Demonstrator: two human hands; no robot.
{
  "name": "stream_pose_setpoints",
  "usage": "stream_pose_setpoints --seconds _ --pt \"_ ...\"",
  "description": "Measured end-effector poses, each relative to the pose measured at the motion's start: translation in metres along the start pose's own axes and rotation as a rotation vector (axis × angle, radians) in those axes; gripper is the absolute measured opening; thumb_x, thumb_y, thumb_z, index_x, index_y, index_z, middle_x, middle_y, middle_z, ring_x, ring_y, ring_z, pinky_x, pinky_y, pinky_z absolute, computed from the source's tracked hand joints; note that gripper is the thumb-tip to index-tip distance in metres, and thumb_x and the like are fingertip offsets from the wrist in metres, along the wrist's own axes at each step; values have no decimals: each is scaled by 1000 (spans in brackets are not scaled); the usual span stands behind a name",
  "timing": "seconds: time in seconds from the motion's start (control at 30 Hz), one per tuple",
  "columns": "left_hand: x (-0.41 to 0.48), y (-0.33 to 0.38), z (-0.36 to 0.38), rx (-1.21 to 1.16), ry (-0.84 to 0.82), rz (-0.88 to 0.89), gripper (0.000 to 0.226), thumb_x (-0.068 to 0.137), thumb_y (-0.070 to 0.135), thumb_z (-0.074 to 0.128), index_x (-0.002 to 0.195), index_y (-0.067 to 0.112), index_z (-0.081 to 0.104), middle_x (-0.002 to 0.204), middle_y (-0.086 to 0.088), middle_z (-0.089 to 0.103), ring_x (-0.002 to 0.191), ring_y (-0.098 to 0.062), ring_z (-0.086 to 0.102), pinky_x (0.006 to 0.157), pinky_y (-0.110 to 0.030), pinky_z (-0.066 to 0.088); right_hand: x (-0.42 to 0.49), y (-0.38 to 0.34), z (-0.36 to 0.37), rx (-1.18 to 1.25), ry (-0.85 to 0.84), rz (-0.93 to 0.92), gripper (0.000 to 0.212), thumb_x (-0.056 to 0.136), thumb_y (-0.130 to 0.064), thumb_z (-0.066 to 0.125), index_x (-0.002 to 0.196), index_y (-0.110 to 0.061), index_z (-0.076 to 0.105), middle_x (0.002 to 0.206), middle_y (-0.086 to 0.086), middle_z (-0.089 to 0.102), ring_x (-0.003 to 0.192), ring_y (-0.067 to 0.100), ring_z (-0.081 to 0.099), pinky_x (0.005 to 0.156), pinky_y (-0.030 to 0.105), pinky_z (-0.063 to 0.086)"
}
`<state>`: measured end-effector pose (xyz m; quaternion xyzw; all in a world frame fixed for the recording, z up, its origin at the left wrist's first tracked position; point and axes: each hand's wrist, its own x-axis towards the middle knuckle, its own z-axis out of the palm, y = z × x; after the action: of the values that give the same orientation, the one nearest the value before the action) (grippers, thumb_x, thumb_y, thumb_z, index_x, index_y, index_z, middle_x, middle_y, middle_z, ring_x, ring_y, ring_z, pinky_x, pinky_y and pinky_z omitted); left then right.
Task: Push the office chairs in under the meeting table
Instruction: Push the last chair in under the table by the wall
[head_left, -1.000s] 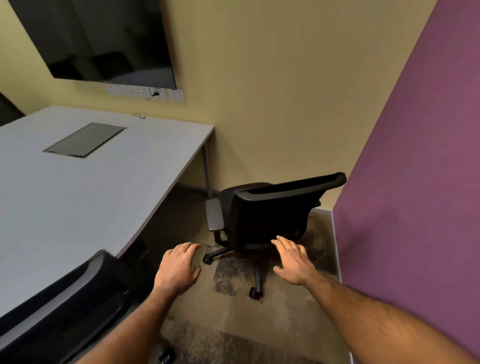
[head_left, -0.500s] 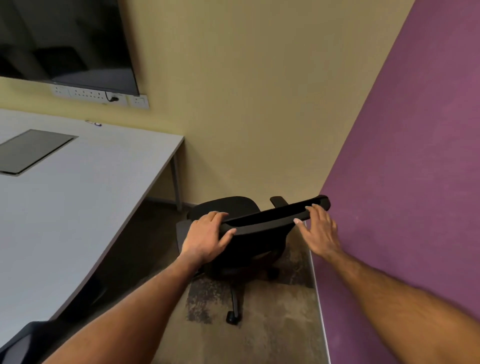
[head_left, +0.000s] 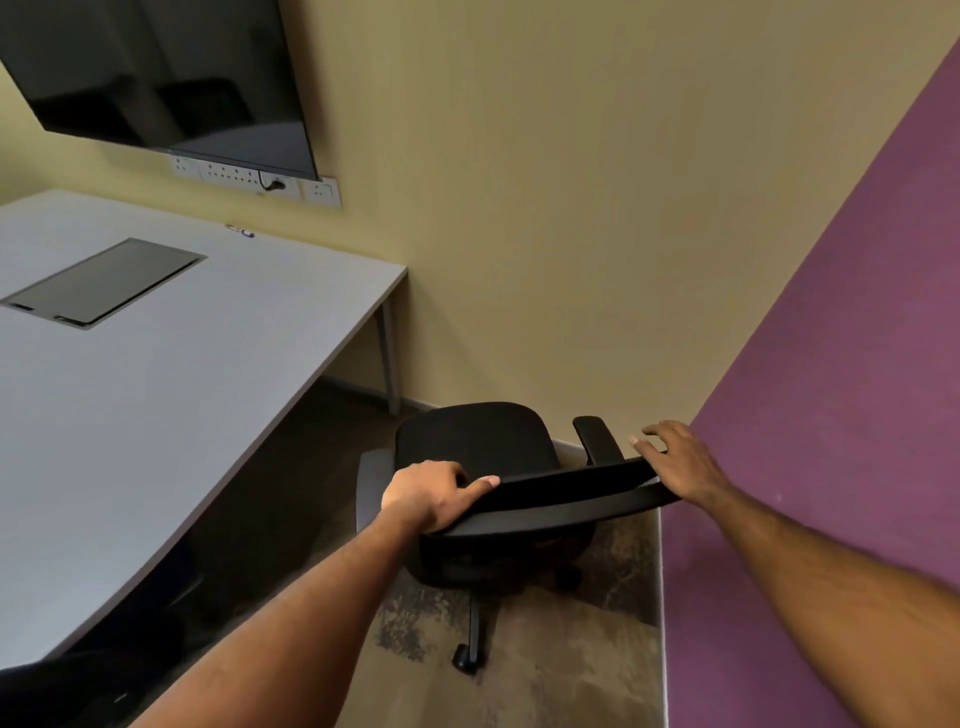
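Observation:
A black office chair (head_left: 475, 441) on castors stands in the corner, off the right end of the white meeting table (head_left: 171, 374), its seat facing the yellow wall. My left hand (head_left: 434, 493) is closed over the left end of the chair's backrest top (head_left: 566, 493). My right hand (head_left: 680, 462) rests on the right end of that top edge, fingers spread and partly lifted, close to the purple wall. The chair's base is mostly hidden under its back; one castor (head_left: 464, 662) shows below.
A purple wall (head_left: 831, 415) runs close along the right of the chair. A table leg (head_left: 388, 358) stands near the yellow wall. A dark screen (head_left: 156, 73) hangs above a socket strip. Another black chair's back (head_left: 62, 691) shows at the bottom left beside the table.
My hands went from hovering behind the chair to its backrest top. The left hand has closed on it. I have stepped closer, and the view has swung back left.

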<state>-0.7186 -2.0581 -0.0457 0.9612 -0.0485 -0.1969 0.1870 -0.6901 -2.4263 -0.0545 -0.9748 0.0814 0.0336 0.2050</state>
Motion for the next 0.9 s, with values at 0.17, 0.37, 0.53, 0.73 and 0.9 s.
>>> stream_pose_setpoints --seconds 0.17,0.37,0.53,0.73,0.9 --pt "11 1 -1 61 -58 -34 106 58 106 18 122 35 64 112 5 71 102 -19 64 84 -38 51 9 4 3 -49 -3 -42 45 91 -69 50 103 -34 75 110 -7 73 99 21 65 80 38 53" --pt "15 5 6 185 -129 -30 100 63 102 20 124 35 62 116 3 69 107 -22 62 78 -37 43 7 4 1 -78 11 -25 34 92 -58 53 100 -35 77 109 -5 73 97 22 64 75 34 50" --pt "10 -3 8 139 -114 -17 61 94 72 34 123 28 63 110 1 69 99 -18 63 86 -37 50 -5 -5 4 -106 -3 -7 41 92 -64 50 105 -35 76 112 -3 71 112 23 56 85 39 50" --pt "-1 -22 -2 168 -43 35 50 101 58 37 109 20 68 104 -7 70 93 -25 64 82 -41 51 -31 -18 11 -135 36 -112 52 86 -78 44 100 -39 76 109 -12 72 107 20 60 85 40 48" --pt "-6 -43 -5 129 -55 64 48 100 60 38 102 21 67 89 2 63 82 -18 61 73 -34 45 -43 -35 23 -118 81 -99 56 86 -78 44 99 -35 78 107 -11 74 104 19 64 82 37 47"
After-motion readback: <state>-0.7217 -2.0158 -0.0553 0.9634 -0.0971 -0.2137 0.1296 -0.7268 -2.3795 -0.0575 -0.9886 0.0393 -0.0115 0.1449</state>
